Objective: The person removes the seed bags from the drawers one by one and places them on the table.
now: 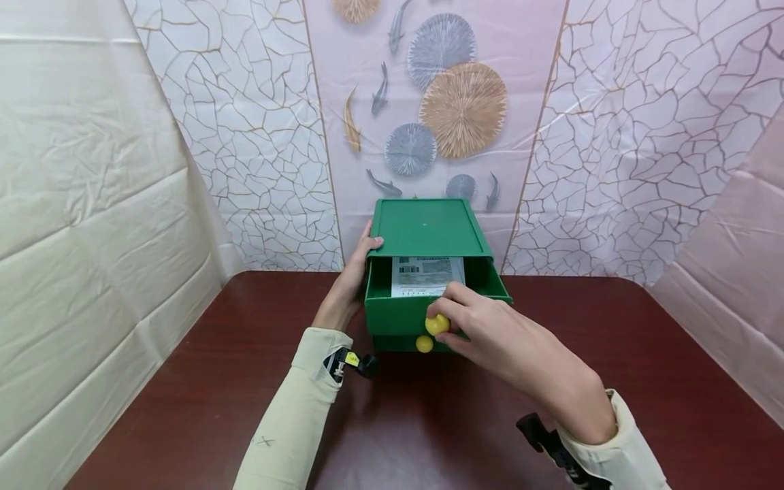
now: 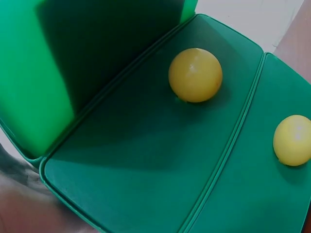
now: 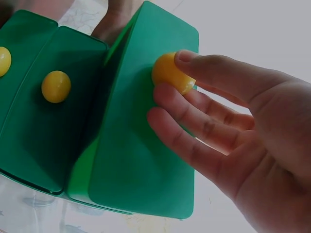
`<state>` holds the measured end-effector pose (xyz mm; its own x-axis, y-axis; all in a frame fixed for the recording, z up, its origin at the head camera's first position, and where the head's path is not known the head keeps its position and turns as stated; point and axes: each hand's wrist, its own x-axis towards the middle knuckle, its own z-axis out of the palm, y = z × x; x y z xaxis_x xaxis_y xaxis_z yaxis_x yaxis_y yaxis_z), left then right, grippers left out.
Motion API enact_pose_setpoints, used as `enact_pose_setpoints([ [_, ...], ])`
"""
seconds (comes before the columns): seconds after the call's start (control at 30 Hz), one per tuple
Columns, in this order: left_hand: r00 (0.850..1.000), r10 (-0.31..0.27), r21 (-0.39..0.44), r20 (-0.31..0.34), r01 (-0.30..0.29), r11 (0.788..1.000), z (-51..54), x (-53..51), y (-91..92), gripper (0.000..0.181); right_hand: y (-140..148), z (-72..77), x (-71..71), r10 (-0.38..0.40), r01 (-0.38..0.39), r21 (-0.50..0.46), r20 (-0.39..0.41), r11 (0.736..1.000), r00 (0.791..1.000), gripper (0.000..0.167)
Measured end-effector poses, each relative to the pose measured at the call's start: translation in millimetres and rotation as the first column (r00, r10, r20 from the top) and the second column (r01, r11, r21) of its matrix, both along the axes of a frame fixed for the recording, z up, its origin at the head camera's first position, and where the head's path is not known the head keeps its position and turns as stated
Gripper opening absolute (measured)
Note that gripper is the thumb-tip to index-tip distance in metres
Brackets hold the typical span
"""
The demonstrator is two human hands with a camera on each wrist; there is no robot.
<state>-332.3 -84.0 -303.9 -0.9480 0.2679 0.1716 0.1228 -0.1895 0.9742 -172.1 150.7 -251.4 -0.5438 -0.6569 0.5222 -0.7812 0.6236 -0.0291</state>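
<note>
I have the green box [image 1: 422, 228] at the far edge of the tabletop [image 1: 208, 408], about midway along it and well apart from both far corners. Its top drawer [image 1: 395, 316] is pulled out toward the near edge, with a white printed paper [image 1: 428, 275] showing inside. On the head camera I see the right hand [image 1: 486, 330] grasping the yellow top knob [image 1: 437, 324] on that drawer's front, pinched between its thumb and fingers [image 3: 209, 127]. The left hand [image 1: 352, 279] rests against the box's left side, its fingers straight along the wall rather than clenched, thumb on the top near the front corner.

The left wrist view gives me two closed drawers below: the middle drawer [image 2: 131, 145] with its yellow middle knob [image 2: 195, 75], and the bottom drawer [image 2: 257, 189] with its bottom knob [image 2: 294, 141]. Both sleeves [image 1: 290, 408] are pale, with black wrist gear [image 1: 346, 364] at the cuffs. A patterned backdrop [image 1: 257, 136] hangs behind the far edge.
</note>
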Motion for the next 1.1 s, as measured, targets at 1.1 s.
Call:
enact_pose_setpoints([
  [1.1,0.996,0.030,-0.031,-0.089,-0.033,0.999,-5.9,-0.2,1.9,0.085,-3.1,9.7,22.1,0.019,-0.016,0.116,-0.028,0.993,0.999,0.016],
])
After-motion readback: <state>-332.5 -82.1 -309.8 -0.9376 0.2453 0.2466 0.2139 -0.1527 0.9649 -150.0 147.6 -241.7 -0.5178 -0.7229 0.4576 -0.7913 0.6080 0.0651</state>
